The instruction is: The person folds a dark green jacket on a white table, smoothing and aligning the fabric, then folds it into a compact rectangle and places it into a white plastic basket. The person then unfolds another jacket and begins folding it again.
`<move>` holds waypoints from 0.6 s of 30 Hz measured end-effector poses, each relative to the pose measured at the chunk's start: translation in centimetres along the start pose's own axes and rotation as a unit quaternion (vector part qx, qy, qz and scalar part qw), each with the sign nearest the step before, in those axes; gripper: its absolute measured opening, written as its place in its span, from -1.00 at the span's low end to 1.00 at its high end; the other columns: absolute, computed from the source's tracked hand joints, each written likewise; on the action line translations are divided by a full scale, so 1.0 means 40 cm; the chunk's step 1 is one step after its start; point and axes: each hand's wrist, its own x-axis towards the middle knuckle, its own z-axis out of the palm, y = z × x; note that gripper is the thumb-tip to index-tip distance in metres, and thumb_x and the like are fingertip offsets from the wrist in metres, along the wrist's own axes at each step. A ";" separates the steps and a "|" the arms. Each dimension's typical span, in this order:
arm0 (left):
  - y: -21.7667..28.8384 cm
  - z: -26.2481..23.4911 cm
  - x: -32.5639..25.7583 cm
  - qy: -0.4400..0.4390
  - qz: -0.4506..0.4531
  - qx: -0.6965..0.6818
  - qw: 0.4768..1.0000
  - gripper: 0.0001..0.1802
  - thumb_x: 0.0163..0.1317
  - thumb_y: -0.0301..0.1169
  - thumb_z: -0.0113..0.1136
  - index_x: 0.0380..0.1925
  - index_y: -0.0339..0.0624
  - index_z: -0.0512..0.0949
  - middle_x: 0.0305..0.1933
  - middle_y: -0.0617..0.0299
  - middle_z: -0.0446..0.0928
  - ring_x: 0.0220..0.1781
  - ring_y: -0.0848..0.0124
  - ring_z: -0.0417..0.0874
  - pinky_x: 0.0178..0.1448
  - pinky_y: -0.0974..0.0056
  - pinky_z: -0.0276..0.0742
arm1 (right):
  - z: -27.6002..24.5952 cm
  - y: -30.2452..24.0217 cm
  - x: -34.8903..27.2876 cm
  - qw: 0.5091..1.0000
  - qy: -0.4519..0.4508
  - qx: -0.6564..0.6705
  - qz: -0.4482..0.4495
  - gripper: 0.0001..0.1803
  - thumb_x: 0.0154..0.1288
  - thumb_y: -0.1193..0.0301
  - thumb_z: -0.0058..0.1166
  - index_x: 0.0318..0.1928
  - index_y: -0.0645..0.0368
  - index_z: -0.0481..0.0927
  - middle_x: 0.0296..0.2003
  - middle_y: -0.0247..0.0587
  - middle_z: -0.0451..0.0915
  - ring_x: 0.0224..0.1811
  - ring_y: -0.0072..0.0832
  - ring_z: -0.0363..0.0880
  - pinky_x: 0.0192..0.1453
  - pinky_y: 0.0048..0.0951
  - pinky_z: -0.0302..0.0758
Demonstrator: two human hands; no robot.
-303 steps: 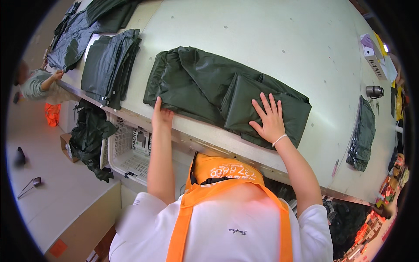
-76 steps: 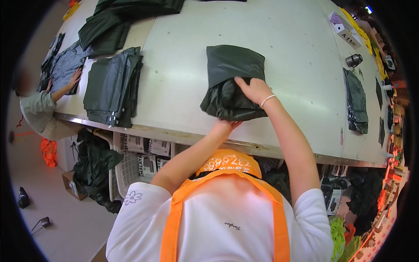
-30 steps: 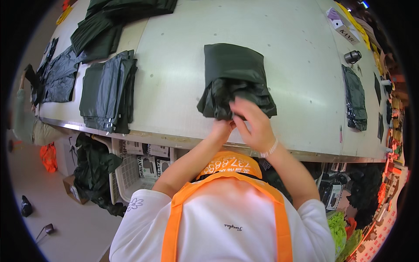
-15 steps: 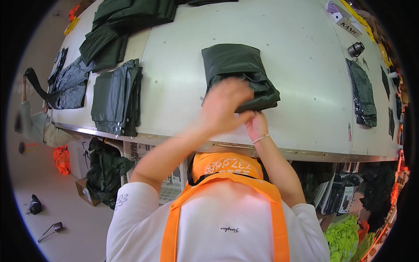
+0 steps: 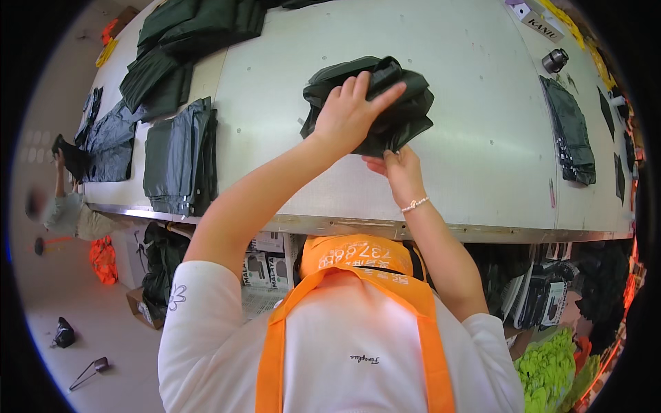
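The right hand point(image 5: 401, 168) appears to pinch the near rim of a dark green bundle point(image 5: 411, 113), thumb on top and fingers tucked beneath. The left hand point(image 5: 348, 113) lies over the bundle's top left part, fingers extended and thumb spread wide, pressing rather than clasping. The bundle sits on the pale table point(image 5: 475, 186), around the middle of its width and a little in from the near edge. Its cloth looks thin, smooth and coated, with a dull sheen and loose, rumpled folds, so it should prove light, limp and rather slippery, hardly fragile, and apt to spring open or slide if let go. The best hold is probably at the gathered near rim, with several layers caught at once and a flat palm over the loose top. Farther out, toward the table's left end, a stack of folded sheets point(image 5: 175, 162) in the same glossy green reaches the near edge, its sides crisp and layered. A softer green heap point(image 5: 200, 27) slumps toward the far left corner. Near the right edge lie a narrow, creased folded piece point(image 5: 570, 131), a rounded dark metallic flask point(image 5: 555, 60), a boxy white carton point(image 5: 536, 20) and a slim pinkish pen-like stick point(image 5: 551, 194).
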 end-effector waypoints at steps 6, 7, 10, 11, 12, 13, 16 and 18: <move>0.064 0.070 -0.068 -0.025 0.127 0.087 0.988 -0.25 0.15 -0.29 0.14 0.37 0.11 0.14 0.39 -0.23 0.10 0.01 0.10 0.49 -0.10 0.28 0.51 | -0.036 0.024 0.000 0.998 0.031 -0.047 0.015 -0.81 0.35 0.61 -0.25 -0.07 0.44 0.33 -0.15 0.03 0.53 -0.28 -0.26 0.68 -0.22 -0.42 0.69; 0.063 0.072 -0.055 -0.044 0.113 0.070 0.990 -0.26 0.15 -0.31 0.13 0.37 0.11 0.14 0.39 -0.21 0.11 0.00 0.12 0.49 -0.11 0.28 0.51 | -0.050 0.032 0.006 0.996 0.038 -0.077 -0.005 -0.80 0.34 0.61 -0.22 -0.06 0.43 0.33 -0.15 0.00 0.53 -0.33 -0.29 0.66 -0.25 -0.42 0.67; 0.053 0.062 -0.012 -0.054 0.062 -0.020 0.996 -0.24 0.12 -0.42 0.15 0.36 0.08 0.14 0.35 -0.10 0.16 -0.07 0.19 0.51 -0.12 0.28 0.55 | -0.099 0.016 0.024 0.952 0.075 -0.284 -0.088 -0.73 0.28 0.60 -0.02 -0.02 0.38 0.36 -0.21 -0.09 0.54 -0.38 -0.35 0.58 -0.22 -0.38 0.55; 0.049 0.052 -0.007 -0.063 0.041 -0.084 0.994 -0.21 0.05 -0.46 0.21 0.33 0.10 0.18 0.33 -0.04 0.18 -0.03 0.14 0.51 -0.11 0.21 0.58 | -0.099 0.011 0.015 0.889 0.165 -0.353 -0.242 -0.75 0.23 0.59 0.02 -0.06 0.34 0.40 -0.24 -0.11 0.54 -0.34 -0.34 0.56 -0.21 -0.35 0.52; 0.047 0.035 0.005 -0.084 0.022 -0.122 0.989 -0.22 0.02 -0.47 0.23 0.30 0.11 0.21 0.32 -0.04 0.18 -0.01 0.11 0.51 -0.11 0.18 0.60 | -0.084 -0.016 -0.003 0.788 0.249 -0.408 -0.387 -0.75 0.19 0.59 0.06 -0.10 0.29 0.44 -0.27 -0.13 0.55 -0.30 -0.32 0.55 -0.19 -0.31 0.49; 0.046 0.020 0.015 -0.105 0.002 -0.159 0.982 -0.23 -0.01 -0.49 0.25 0.27 0.13 0.24 0.32 -0.04 0.19 0.02 0.08 0.51 -0.12 0.15 0.61 | -0.080 -0.022 -0.009 0.746 0.213 -0.443 -0.449 -0.78 0.16 0.54 0.08 -0.14 0.25 0.49 -0.30 -0.17 0.56 -0.21 -0.29 0.53 -0.14 -0.29 0.47; 0.049 0.023 0.054 -0.099 0.018 -0.192 0.976 -0.34 -0.04 -0.54 0.22 0.15 0.09 0.34 0.35 -0.06 0.13 0.01 0.05 0.51 -0.15 0.13 0.62 | -0.079 0.002 0.031 0.657 0.060 -0.663 -0.353 -0.84 0.19 0.44 0.05 -0.22 0.18 0.57 -0.28 -0.19 0.59 -0.13 -0.26 0.53 -0.09 -0.25 0.46; 0.057 0.040 0.056 -0.122 0.041 -0.183 0.975 -0.37 -0.05 -0.56 0.19 0.12 0.08 0.37 0.38 -0.07 0.10 -0.01 0.07 0.52 -0.16 0.15 0.62 | -0.098 0.040 0.083 0.612 0.002 -0.758 -0.227 -0.83 0.24 0.37 0.01 -0.26 0.15 0.61 -0.26 -0.17 0.60 -0.15 -0.27 0.54 -0.11 -0.26 0.47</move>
